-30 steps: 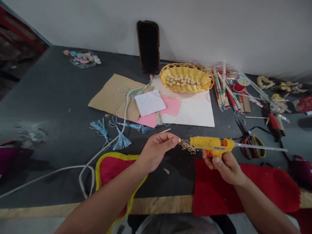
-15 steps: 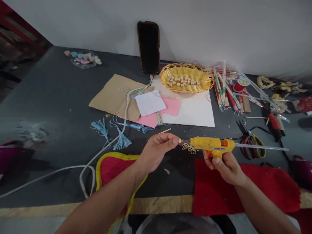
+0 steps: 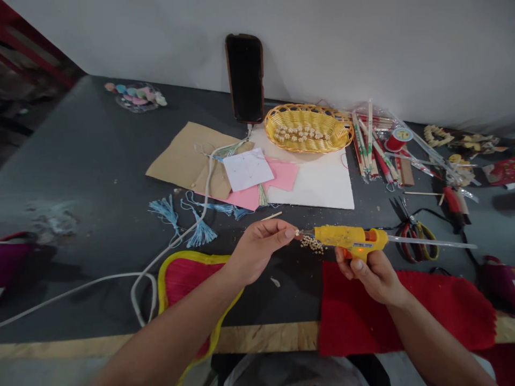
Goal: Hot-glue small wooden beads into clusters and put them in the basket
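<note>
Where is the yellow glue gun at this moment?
In the head view, the yellow glue gun is right of centre in the right hand, pointing toward the left hand, next to the small pale pieces.

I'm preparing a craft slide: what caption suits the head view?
Right hand grips a yellow hot-glue gun, nozzle close to a small pale piece pinched in the left hand.

Glue gun (image 3: pixel 341 236) of smooth plastic
</note>
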`<state>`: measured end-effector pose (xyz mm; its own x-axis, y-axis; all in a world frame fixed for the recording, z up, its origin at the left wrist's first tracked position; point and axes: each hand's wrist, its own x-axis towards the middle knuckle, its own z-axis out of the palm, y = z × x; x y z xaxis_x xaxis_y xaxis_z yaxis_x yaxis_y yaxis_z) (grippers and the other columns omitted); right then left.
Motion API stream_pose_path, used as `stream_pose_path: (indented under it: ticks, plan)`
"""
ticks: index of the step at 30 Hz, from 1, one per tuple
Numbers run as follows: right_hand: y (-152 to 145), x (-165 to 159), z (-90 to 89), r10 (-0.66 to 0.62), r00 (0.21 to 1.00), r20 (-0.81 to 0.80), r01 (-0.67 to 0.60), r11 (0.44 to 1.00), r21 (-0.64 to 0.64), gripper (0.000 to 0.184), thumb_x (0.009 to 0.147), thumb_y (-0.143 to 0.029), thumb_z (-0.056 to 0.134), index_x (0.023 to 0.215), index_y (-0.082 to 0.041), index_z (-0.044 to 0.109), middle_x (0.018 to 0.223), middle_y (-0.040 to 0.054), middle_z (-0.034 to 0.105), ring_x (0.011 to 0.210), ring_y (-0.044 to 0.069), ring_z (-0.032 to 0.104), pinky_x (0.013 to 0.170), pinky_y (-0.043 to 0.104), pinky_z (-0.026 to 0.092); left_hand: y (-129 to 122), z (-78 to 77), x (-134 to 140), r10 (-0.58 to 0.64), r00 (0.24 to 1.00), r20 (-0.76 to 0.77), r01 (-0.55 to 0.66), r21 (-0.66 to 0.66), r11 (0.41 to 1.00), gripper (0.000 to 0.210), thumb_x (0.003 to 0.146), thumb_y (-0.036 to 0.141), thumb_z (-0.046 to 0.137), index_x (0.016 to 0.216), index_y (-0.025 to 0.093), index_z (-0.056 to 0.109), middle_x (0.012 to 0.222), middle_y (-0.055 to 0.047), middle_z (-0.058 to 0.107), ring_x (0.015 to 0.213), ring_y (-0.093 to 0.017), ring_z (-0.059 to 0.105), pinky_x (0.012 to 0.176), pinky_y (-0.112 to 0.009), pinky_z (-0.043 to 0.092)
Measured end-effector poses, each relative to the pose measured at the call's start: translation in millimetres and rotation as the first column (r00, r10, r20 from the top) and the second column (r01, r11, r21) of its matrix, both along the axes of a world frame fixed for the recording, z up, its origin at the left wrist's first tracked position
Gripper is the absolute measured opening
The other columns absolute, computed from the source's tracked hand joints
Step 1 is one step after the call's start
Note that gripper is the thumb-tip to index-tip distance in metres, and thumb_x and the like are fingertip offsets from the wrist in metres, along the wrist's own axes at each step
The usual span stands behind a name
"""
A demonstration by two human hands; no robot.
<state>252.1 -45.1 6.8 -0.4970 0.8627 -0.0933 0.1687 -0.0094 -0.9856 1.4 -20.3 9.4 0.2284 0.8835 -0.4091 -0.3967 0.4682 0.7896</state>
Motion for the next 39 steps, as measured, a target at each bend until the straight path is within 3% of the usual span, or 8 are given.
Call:
stream_pose_path:
  ticks: [30,35,39]
  plan:
    - [-1.5,3.1,-0.8,0.017,0.999,0.031,-0.017,1.000,-0.010,0.033,0.095,-0.049,0.041,0.098,-0.020,0.056,0.065,-0.0007,0.049,0.057,0.012,0.044,0.055,0.028,0.037,0.7,3.2,0.5,0.017,1.000,-0.009,-0.017,-0.022,1.000,0.022,0.065,0.038,0.080,0.071,0.018,0.075,0.070,-0.001,0.067,0.066,-0.011,0.051,0.067,-0.025,0.036]
    - [-0.6,0.8,-0.4,0.013,0.999,-0.045,-0.015,0.999,-0.049,0.033,0.096,-0.047,0.042,0.101,-0.019,0.057,0.066,-0.0005,0.049,0.056,0.012,0.043,0.054,0.028,0.036,1.3,3.9,1.3,0.026,1.000,-0.005,-0.027,-0.022,0.999,0.021,0.065,0.037,0.080,0.069,0.017,0.075,0.072,-0.002,0.070,0.066,-0.010,0.052,0.067,-0.024,0.037]
    - [4.8,-2.5,2.5,-0.073,0.977,-0.198,0.049,0.991,-0.124,0.032,0.094,-0.047,0.045,0.105,-0.018,0.056,0.069,0.0007,0.051,0.054,0.011,0.043,0.049,0.027,0.033,2.7,5.9,1.1,0.066,0.998,0.006,-0.066,-0.006,0.998,0.019,0.064,0.036,0.080,0.065,0.018,0.073,0.071,-0.001,0.070,0.068,-0.011,0.055,0.069,-0.025,0.039]
